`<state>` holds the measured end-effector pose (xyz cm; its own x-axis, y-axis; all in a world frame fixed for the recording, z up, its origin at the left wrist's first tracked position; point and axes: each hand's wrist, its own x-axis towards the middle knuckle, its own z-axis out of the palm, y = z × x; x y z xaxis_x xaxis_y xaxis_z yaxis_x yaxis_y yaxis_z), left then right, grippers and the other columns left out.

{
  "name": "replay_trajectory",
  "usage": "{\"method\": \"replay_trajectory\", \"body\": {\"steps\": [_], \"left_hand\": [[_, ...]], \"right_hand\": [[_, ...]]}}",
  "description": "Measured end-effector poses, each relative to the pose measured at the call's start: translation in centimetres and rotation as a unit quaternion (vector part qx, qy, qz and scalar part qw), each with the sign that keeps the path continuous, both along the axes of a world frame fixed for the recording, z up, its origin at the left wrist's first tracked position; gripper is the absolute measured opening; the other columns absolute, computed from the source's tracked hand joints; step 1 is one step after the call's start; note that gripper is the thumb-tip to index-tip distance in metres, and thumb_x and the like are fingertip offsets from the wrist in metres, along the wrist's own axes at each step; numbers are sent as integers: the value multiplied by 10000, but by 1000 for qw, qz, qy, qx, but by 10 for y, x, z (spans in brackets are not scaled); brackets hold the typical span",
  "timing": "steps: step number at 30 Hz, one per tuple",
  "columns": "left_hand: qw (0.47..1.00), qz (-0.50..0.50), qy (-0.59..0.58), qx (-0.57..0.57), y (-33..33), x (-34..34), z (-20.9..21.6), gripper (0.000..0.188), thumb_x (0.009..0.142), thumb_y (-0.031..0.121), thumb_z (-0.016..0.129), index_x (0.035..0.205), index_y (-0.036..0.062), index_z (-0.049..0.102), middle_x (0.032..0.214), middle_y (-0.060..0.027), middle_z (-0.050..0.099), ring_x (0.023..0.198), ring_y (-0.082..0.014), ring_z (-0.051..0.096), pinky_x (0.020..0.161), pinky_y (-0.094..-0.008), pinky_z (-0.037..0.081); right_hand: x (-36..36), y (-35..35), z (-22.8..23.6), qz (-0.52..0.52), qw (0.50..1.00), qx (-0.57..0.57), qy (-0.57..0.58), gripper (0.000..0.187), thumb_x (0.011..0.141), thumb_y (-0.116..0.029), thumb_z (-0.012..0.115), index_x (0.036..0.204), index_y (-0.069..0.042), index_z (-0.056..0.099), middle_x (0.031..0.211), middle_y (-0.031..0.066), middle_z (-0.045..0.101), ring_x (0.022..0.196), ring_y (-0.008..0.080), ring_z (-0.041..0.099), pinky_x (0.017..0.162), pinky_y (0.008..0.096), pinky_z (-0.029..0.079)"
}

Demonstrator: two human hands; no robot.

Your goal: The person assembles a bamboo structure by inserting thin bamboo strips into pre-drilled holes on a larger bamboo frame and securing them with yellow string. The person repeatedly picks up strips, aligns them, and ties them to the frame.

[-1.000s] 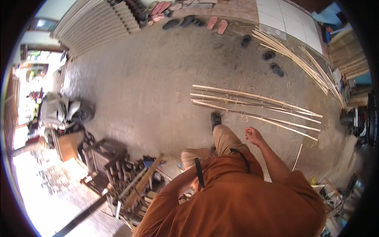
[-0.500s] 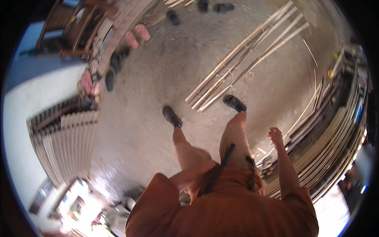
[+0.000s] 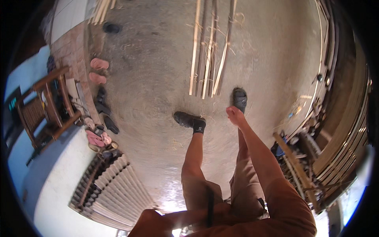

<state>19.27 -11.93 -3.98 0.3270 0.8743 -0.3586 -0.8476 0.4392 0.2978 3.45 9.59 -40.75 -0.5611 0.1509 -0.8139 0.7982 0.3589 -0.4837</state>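
A dull, scuffed floor spreads around the strips, which lie roughly side by side ahead of the person, thin curled shavings among them. Just below the strips' near ends, toward the right, is the right hand — fingers curled into a loose fist, in front of a dark shoe. The left hand, well below the strips at the waist, is too dim to tell its state. Pink slippers lie left of the strips; stacked poles stand to their right.
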Motion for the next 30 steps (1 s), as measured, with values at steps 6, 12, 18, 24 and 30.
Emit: {"method": "replay_trajectory", "body": {"steps": [6, 12, 18, 24, 30], "left_hand": [[998, -59, -27, -27, -21, 16, -38, 205, 906, 176, 583, 1017, 34, 680, 888, -167, 668, 837, -336, 644, 779, -396, 524], [993, -102, -8, -53, -38, 16, -78, 200, 906, 168, 578, 1012, 30, 677, 877, -168, 665, 827, -338, 642, 775, -398, 524], [989, -113, 30, -91, -52, 14, -109, 194, 905, 159, 574, 1006, 27, 674, 867, -168, 663, 816, -340, 640, 770, -400, 524], [985, -106, 63, -120, -65, 10, -137, 189, 904, 150, 569, 1000, 24, 671, 856, -169, 661, 806, -342, 638, 766, -402, 524], [983, -105, 82, -127, -72, 10, -153, 184, 903, 141, 565, 994, 20, 669, 846, -169, 658, 796, -345, 636, 762, -404, 524]], "right_hand": [[11, -31, -96, -21, 998, 23, -63, 280, 913, -345, 604, 1076, -134, 690, 1018, 213, 711, 1019, 392, 674, 891, 450, 526], [8, -37, -157, -59, 997, 39, -26, 287, 888, -348, 623, 1075, -138, 680, 957, 215, 715, 978, 400, 679, 872, 479, 524], [-23, -57, -196, -26, 998, 51, -1, 368, 860, -297, 662, 1164, -94, 619, 949, 230, 699, 972, 408, 676, 874, 481, 531], [-59, -78, -222, 54, 984, 168, -4, 555, 832, -262, 698, 1289, -89, 436, 1197, 255, 585, 1113, 443, 611, 911, 501, 533], [-60, -71, -236, 45, 974, 220, -14, 554, 821, -267, 707, 1243, -55, 415, 1155, 267, 607, 1080, 415, 630, 900, 486, 526]]}}
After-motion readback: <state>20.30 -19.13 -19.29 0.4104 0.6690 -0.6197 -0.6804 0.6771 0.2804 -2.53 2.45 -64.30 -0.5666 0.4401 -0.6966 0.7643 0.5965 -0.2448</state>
